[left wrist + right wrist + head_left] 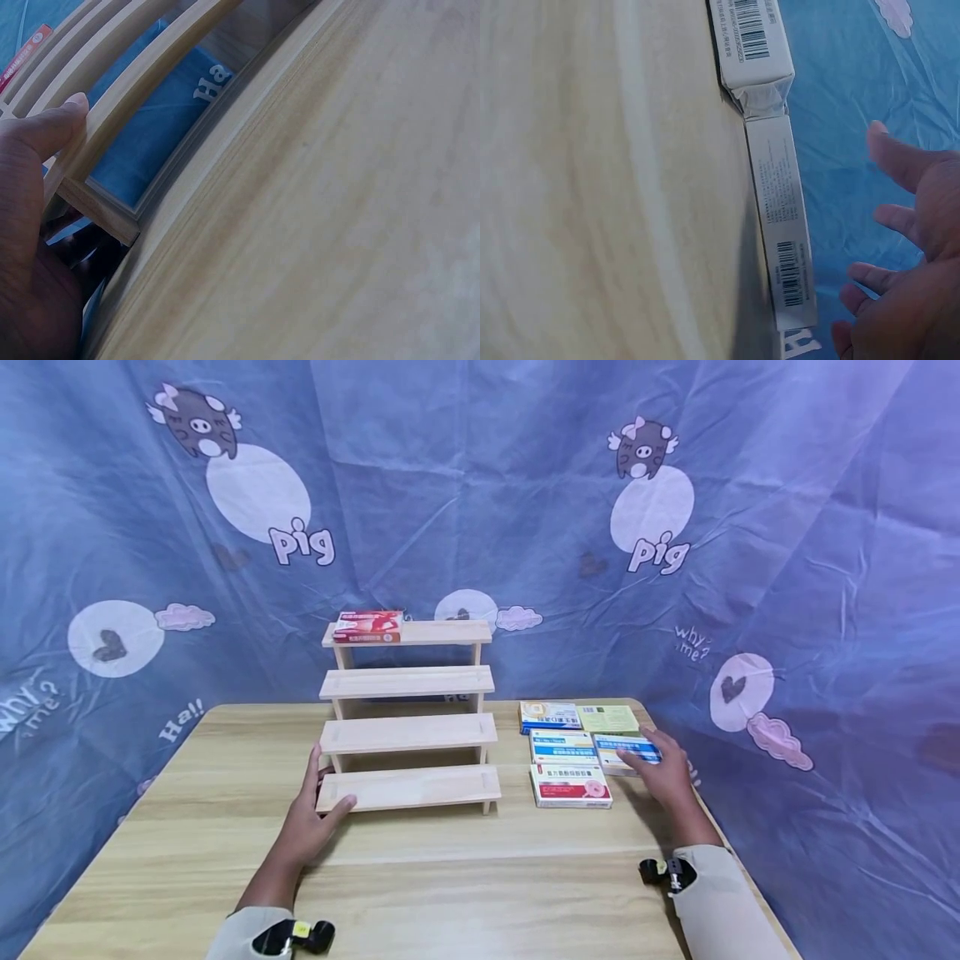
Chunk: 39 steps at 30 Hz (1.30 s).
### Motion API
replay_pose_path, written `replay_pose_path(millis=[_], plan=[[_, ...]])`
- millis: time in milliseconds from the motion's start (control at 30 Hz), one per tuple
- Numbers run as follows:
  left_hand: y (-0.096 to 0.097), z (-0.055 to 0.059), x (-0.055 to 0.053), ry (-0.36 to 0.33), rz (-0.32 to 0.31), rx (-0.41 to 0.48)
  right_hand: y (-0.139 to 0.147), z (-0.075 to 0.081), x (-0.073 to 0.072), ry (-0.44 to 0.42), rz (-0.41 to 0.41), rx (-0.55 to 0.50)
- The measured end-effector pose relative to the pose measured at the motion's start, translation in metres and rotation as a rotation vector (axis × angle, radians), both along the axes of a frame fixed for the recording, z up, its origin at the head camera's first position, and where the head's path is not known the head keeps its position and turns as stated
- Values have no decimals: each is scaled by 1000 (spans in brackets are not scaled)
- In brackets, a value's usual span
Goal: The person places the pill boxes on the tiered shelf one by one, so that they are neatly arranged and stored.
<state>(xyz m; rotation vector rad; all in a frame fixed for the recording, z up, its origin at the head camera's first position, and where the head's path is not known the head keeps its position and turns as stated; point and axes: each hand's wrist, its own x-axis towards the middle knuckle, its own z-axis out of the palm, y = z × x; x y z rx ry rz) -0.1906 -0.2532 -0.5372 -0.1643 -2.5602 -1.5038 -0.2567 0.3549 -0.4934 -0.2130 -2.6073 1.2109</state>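
Note:
A pale wooden step shelf (408, 732) with several tiers stands on the table. My left hand (311, 822) grips the left end of its lowest tier, thumb on top and fingers around the side; in the left wrist view the thumb (64, 124) lies over the front board. On the top tier, at its left, lies a red and white medicine box (367, 626). My right hand (667, 772) hovers with spread fingers over a blue and white medicine box (618, 745). In the right wrist view its fingers hold nothing, beside the upright sides of the boxes (780, 180).
Left of my right hand lie a blue and yellow box (550, 713), a green box (609, 719), a white and blue box (562, 748) and a white and red box (572, 787). A blue pig-print cloth (465, 510) hangs behind the table (487, 885) and along its sides.

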Motion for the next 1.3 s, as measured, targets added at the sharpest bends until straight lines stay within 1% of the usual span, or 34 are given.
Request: replay_pose_path(millis=[167,333,433,533,633,800,900,1000,1100,1300], plan=[[0,0,1,-19,-1,13,4,-3,2,-64,-8,18],[0,1,1,-29,-3,21,6,-5,2,-118,-9,1],[0,0,0,-30,0,17,7,-8,1,-113,-1,-14],[-1,-1,0,-23,1,14,9,-11,1,-109,14,8],[-1,-2,0,-13,4,8,12,-15,1,-123,22,42],[0,-2,1,-13,12,-10,14,-19,1,-137,8,59],[0,-2,1,-13,15,-11,15,-20,1,-131,2,41],[1,-2,1,-17,11,-1,17,-22,0,-125,12,-8],[1,-2,0,-21,2,6,18,-25,1,-141,22,-53],[1,-1,2,-23,7,0,21,-28,1,-167,37,-41]])
